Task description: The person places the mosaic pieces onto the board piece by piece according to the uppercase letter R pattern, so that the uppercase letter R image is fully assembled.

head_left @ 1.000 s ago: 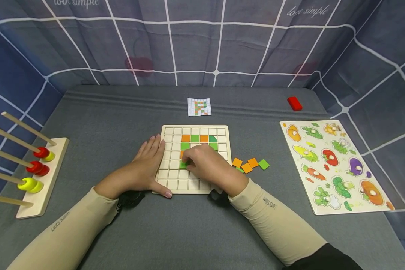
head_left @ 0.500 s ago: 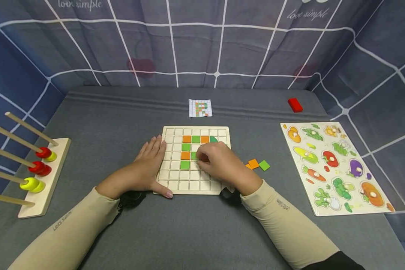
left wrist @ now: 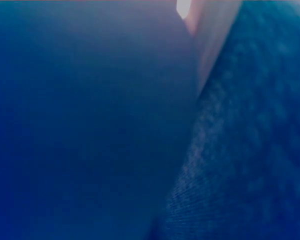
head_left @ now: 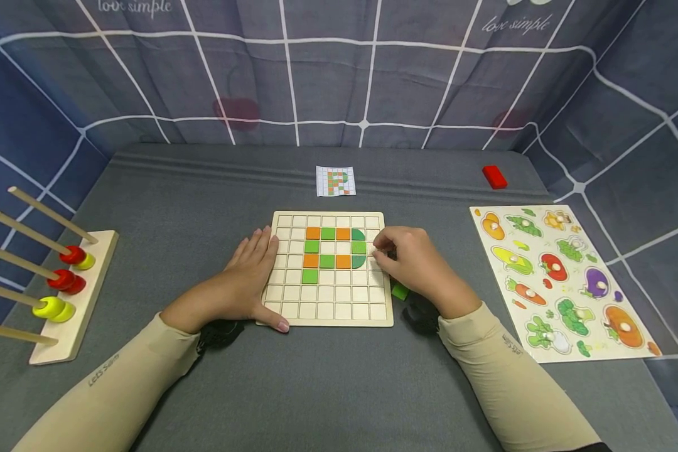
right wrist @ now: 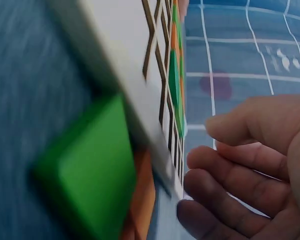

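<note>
A pale wooden grid board (head_left: pixel 328 311) lies mid-table, with green and orange square tiles and rounded dark green pieces forming a closed loop plus one green tile (head_left: pixel 309 276) below it. My left hand (head_left: pixel 240 276) rests on the board's left edge, fingers straight and thumb at the near corner. My right hand (head_left: pixel 415 260) hovers by the right edge, fingers loosely curled; the right wrist view shows nothing between thumb and fingertips. Below it, a loose green tile (right wrist: pixel 90 170) and an orange tile (right wrist: pixel 142 192) lie beside the board. The left wrist view is too blurred to read.
Behind the board lies a small pattern card (head_left: pixel 336 182). A peg stand with rings (head_left: pixel 85 301) is at left. On the right are a vegetable knob puzzle (head_left: pixel 542 295) and a red block (head_left: pixel 494 177). A grid-patterned curtain (head_left: pixel 328 75) closes the back.
My right hand has moved rightward from the board's middle to its right edge, uncovering the loop's lower row and right side. It now hides most of the loose tiles. The left hand stays put.
</note>
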`<state>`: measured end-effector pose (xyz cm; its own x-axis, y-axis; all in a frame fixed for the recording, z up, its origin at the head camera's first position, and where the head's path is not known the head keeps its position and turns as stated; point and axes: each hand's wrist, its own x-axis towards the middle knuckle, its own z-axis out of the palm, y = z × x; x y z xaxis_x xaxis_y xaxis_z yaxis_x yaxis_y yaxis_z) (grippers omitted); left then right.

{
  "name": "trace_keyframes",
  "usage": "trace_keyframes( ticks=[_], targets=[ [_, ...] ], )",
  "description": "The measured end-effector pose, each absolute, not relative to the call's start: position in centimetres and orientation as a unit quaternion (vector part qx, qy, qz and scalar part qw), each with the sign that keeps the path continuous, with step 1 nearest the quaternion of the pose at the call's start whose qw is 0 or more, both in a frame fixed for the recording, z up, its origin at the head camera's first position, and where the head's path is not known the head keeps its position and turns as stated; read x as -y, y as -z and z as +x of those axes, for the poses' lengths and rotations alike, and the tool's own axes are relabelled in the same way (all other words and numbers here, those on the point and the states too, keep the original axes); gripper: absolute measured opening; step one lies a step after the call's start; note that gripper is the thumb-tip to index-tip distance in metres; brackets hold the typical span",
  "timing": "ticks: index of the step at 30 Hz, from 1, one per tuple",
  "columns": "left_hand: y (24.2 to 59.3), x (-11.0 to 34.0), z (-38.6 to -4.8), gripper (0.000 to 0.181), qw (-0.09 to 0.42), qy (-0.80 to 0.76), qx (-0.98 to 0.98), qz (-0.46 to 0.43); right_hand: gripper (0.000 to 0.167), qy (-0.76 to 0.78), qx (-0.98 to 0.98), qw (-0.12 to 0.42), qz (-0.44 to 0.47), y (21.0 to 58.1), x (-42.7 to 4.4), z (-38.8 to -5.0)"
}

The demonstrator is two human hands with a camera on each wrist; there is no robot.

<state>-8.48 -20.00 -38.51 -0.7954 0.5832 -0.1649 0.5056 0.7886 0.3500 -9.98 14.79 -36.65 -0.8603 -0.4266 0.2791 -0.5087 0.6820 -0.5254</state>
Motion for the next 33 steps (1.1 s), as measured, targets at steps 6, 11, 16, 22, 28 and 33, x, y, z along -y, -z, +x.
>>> trace_keyframes(
  ticks=[6, 11, 16, 22, 28, 33],
  targets=[
    [38.4, 20.0, -8.5, 0.171, 0.138, -0.142, -0.936, 0.289, 0.012, -0.288, 0.929, 0.03, 0.229, 36.6, -16.5, -10.2],
    [38.3, 20.0, -8.5, 0.17, 0.142, -0.142, -0.937, 0.287, 0.017, -0.287, 0.929, 0.016, 0.231, 36.6, -17.1, -10.2],
    [38.3, 20.0, -8.5, 0.17, 0.142, -0.144, -0.936, 0.288, 0.02, -0.285, 0.929, -0.01, 0.237, 36.4, -17.5, -10.1],
    [38.3, 20.0, -8.4, 0.17, 0.141, -0.143, -0.936, 0.288, 0.025, -0.283, 0.927, -0.041, 0.243, 36.1, -17.9, -10.1],
    [38.4, 20.0, -8.5, 0.17, 0.14, -0.142, -0.937, 0.288, 0.029, -0.277, 0.925, -0.051, 0.256, 36.1, -18.0, -10.1],
    [38.5, 20.1, -8.5, 0.171, 0.138, -0.141, -0.937, 0.289, 0.029, -0.269, 0.924, -0.059, 0.265, 36.0, -18.0, -10.0]
  ],
)
